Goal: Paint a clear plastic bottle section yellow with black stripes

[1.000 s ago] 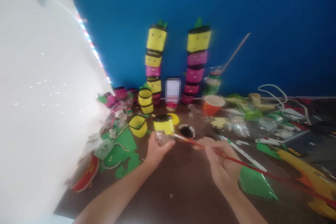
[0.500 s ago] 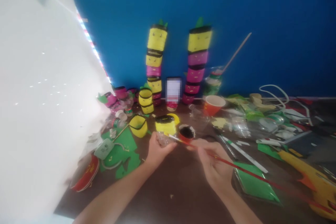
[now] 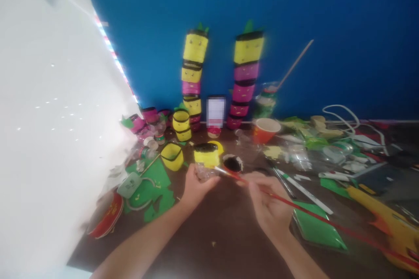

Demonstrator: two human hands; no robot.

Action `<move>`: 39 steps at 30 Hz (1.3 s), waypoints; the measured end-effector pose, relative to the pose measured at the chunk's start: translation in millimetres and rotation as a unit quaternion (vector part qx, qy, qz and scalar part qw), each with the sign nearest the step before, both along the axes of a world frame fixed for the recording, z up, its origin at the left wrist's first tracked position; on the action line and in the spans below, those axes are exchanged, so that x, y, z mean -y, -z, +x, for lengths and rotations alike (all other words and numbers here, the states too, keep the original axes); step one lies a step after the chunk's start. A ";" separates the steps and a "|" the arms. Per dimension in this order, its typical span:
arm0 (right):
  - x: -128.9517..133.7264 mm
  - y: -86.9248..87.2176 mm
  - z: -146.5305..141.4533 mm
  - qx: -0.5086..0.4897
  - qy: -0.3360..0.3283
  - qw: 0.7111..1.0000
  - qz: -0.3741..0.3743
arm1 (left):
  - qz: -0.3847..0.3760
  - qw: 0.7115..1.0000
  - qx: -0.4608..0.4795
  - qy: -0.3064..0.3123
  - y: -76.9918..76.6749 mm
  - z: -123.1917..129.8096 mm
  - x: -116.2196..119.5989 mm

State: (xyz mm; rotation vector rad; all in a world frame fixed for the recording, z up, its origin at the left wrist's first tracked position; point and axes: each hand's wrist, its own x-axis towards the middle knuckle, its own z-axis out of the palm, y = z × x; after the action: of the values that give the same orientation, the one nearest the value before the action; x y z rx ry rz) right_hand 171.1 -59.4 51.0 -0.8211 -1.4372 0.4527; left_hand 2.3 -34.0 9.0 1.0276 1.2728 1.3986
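My left hand (image 3: 198, 186) is closed round a clear plastic bottle piece (image 3: 205, 171). Just behind that piece sits a yellow-painted cup (image 3: 207, 155) with a black rim; I cannot tell whether the two are joined. In my right hand (image 3: 270, 198) is a long red paintbrush (image 3: 304, 210), pinched near its front and slanting back to the lower right. Its pale tip lies by the right side of the clear piece. A small cup of dark paint (image 3: 233, 164) stands right behind the brush's front end.
Two tall stacks of yellow and pink cups, a left stack (image 3: 195, 52) and a right stack (image 3: 246, 72), lean by the blue wall. Green sheets (image 3: 153, 183) and a red bowl (image 3: 109, 218) lie left. On the right are a paper cup (image 3: 266, 130), a white pen (image 3: 306, 192) and a yellow glue gun (image 3: 376, 205).
The brush tip has moved a little to the right, away from the yellow cup's front. My right hand has shifted slightly right with it; my left hand stays put.
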 end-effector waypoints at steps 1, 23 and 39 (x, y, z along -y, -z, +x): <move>0.1 -0.3 0.7 -0.012 0.001 1.000 0.001 | -0.003 1.000 0.006 0.003 -0.2 -0.2 -0.1; 1.2 -0.1 1.3 -0.033 0.000 0.999 -0.025 | -0.004 1.000 -0.003 -0.004 -1.3 0.8 0.6; 1.9 -4.5 -0.5 0.013 -0.010 0.999 -0.035 | -0.004 1.000 -0.009 -0.009 -2.4 1.1 0.1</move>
State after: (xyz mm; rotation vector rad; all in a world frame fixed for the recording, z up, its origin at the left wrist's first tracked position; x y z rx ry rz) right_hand 170.6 -61.3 55.6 -0.8727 -1.4609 0.5121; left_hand 3.4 -34.2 11.4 1.0273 1.3038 1.3995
